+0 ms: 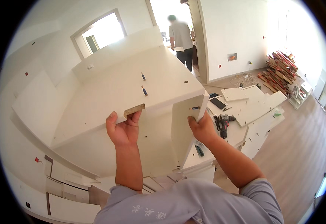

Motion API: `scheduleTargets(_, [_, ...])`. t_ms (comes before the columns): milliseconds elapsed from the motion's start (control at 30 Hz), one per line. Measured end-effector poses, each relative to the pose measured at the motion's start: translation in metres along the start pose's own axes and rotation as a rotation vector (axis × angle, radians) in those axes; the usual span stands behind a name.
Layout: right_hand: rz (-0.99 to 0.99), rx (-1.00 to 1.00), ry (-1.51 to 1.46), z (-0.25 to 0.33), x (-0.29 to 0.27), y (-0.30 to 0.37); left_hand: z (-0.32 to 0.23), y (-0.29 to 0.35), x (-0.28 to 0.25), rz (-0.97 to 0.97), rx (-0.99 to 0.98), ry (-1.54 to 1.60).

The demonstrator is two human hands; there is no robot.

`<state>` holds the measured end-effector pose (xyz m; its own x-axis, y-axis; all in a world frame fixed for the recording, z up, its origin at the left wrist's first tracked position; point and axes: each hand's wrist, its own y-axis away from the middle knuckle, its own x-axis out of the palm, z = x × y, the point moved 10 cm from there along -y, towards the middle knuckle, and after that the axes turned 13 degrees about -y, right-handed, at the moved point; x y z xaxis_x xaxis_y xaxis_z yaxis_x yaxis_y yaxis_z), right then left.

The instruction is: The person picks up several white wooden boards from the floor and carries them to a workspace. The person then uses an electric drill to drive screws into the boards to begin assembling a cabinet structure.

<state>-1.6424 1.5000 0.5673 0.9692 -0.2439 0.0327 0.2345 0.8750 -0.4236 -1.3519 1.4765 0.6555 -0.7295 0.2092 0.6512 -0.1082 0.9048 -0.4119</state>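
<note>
A large white cabinet (107, 89) stands in front of me. My left hand (123, 128) is closed at the front edge of its top panel, fingertips at a notch (134, 109) with raw brown chipboard showing. Two connecting bolts with blue sleeves, one nearer (144, 91) and one farther (143, 76), stick up from that panel. My right hand (204, 128) grips the front edge of the white side panel (181, 127), thumb on the inner face. Just above that thumb, another blue-sleeved bolt (194, 108) juts out. The right fingers are partly hidden behind the panel.
Right of the cabinet, a cordless drill (225, 123), a black phone-like slab (218, 103) and a green-handled tool (199, 150) lie on white boards (252, 100). Wood strips (282, 69) are heaped by the far wall. Another person (180, 37) stands at the doorway.
</note>
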Motion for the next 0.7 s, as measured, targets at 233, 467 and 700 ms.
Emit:
scheduleTargets(233, [0.058, 0.01, 0.096, 0.005, 0.024, 0.003, 0.001, -0.001, -0.002, -0.038, -0.003, 0.057])
scheduleTargets(467, [0.128, -0.022, 0.183, 0.0, 0.058, 0.002, 0.0, -0.008, -0.009, -0.02, 0.026, 0.043])
scheduleTargets(700, [0.188, -0.029, 0.233, 0.012, 0.081, 0.012, -0.011, -0.013, -0.003, 0.066, 0.062, 0.088])
